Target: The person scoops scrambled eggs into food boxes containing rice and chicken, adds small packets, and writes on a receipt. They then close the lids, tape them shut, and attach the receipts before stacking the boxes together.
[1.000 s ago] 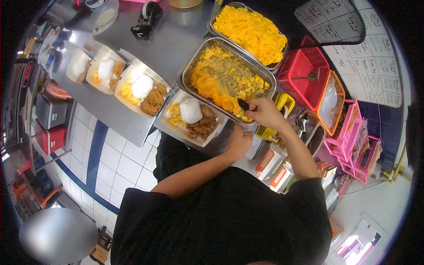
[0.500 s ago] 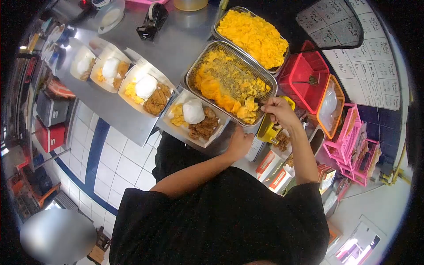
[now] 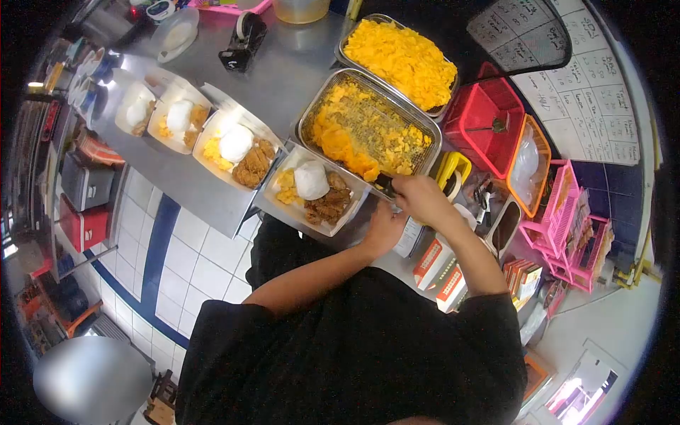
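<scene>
red basket (image 3: 489, 117), whiteboard (image 3: 588, 106), tape dispenser (image 3: 244, 39)

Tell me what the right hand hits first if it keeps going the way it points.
Likely the meal tray nearest the person: the right hand, holding a dark utensil, points left from the metal pan of yellow food. Depth is unclear.

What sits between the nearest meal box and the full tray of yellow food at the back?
Head view: the half-empty metal tray lies between the nearest meal box and the full tray.

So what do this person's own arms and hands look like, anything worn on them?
Both forearms are bare below short black sleeves of a black top. The left hand and right hand are bare too: no gloves, and no watch, ring or wristband that I can make out.
</scene>
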`<state>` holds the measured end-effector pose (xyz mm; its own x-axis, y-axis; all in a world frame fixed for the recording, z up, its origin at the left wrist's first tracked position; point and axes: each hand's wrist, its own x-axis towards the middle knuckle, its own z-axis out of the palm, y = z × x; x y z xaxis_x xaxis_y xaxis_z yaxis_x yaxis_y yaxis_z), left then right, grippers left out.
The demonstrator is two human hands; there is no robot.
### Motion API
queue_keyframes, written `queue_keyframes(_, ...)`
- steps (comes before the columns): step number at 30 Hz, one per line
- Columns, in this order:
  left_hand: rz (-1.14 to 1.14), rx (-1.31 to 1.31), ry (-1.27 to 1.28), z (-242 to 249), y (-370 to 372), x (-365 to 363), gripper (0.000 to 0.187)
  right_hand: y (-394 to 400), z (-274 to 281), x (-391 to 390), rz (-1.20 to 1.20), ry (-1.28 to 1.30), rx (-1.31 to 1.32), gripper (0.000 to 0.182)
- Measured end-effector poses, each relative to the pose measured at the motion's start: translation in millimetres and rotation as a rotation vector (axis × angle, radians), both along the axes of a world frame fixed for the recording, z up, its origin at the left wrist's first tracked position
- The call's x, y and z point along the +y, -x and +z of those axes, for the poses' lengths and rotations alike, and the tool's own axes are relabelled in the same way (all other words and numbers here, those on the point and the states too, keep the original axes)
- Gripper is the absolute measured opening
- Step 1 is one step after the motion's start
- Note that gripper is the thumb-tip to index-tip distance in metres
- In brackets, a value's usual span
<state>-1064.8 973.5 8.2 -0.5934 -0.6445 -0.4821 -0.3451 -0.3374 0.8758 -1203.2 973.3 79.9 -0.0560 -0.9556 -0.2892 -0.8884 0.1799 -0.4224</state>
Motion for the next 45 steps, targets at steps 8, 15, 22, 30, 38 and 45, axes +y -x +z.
queue_keyframes(8, -0.025, -0.002, 0.012, -19.4, 0.9, 3.8, 0.047, 48.7, 3.7, -20.7, -0.06, -0.206, -0.277, 0.012)
queue_keyframes(15, -0.021, 0.026, -0.135, -21.8, -3.4, 1.7, 0.051, 65.3, -14.3, 6.0, -0.779, -0.336, -0.957, 0.019)
queue_keyframes(22, -0.865, 0.062, 0.176, -38.5, -44.6, -1.5, 0.057, 32.6, 26.2, 15.0, -1.057, 0.303, -1.003, 0.014)
queue_keyframes(30, -1.131, 0.436, -0.087, 66.3, -189.4, -118.7, 0.049, -139.6, 102.9, -79.2, -1.027, 0.26, -1.412, 0.015)
queue_keyframes(38, -0.668, 0.308, -0.037, 66.5, -362.6, -273.3, 0.059, -320.9, 22.8, -302.8, -0.751, 0.316, -1.001, 0.024)
queue_keyframes(45, -0.376, 0.231, -0.202, 54.2, -445.9, -342.5, 0.054, -356.3, -41.0, -391.3, -0.535, 0.309, -0.668, 0.019)
